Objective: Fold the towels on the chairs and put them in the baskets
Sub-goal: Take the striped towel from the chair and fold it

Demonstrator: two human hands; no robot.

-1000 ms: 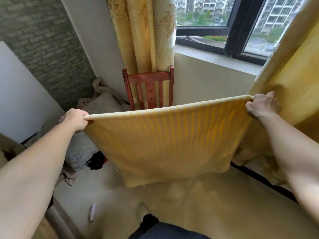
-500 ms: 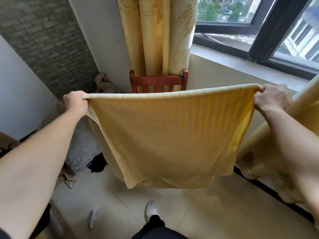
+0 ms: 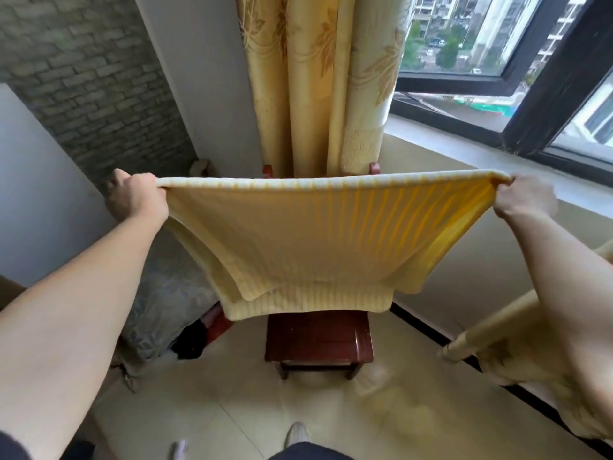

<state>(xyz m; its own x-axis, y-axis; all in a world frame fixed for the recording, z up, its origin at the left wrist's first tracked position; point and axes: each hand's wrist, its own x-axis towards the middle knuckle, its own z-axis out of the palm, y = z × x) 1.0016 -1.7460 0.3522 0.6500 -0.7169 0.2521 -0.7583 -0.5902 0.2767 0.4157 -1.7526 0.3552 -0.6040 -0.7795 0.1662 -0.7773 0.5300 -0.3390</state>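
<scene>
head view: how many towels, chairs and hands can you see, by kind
towel: 1
chair: 1
hands: 2, left hand and right hand
total: 4

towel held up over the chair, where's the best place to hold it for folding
At the two top corners, coming from the outer ends, as the left hand and right hand grip the towel. Its top edge is stretched straight between them, so the rest hangs flat above the chair.
</scene>
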